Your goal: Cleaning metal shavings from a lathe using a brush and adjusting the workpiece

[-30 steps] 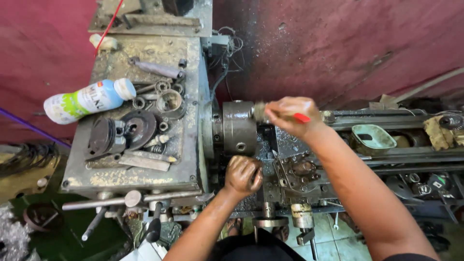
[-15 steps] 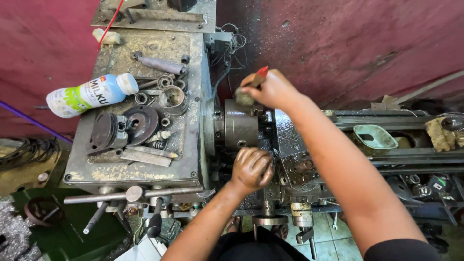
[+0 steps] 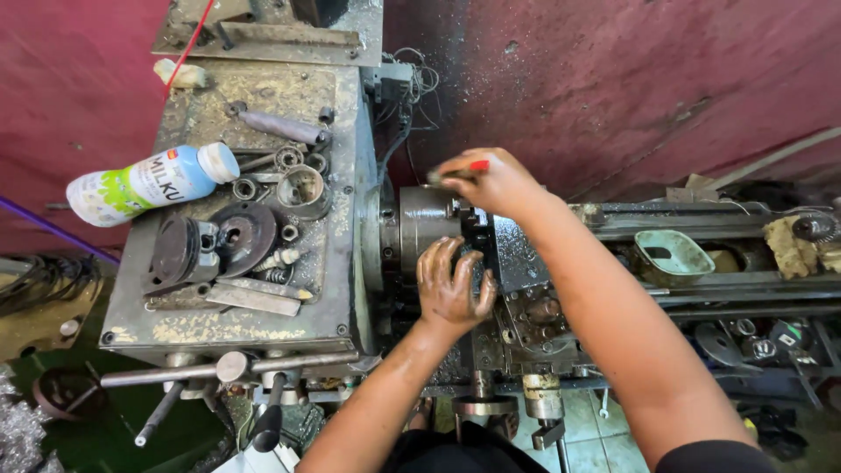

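Note:
I look down on a greasy metal lathe. Its dark round chuck [image 3: 424, 217] sits at the centre, beside the headstock [image 3: 263, 324]. My left hand [image 3: 452, 285], smeared with oil, lies over the near side of the chuck with its fingers spread and curled on it. My right hand [image 3: 492, 180] is over the far side of the chuck, pinching a small red-handled tool [image 3: 477, 165], apparently a brush; its tip is hidden by my fingers. The tool post and carriage [image 3: 534, 307] sit just right of my left hand.
On the headstock lie a white-and-green plastic bottle [image 3: 147, 184], a piston [image 3: 175, 250], a metal cup [image 3: 302, 189], rings and bars. Control levers [image 3: 219, 368] stick out at the front. A teal tray [image 3: 673, 254] and a rag [image 3: 788, 245] rest on the bed. A red wall [image 3: 613, 79] stands behind.
My left hand rose from a fist low at the carriage and spread onto the chuck. My right hand swung left over the chuck with the red-handled tool, then edged back slightly.

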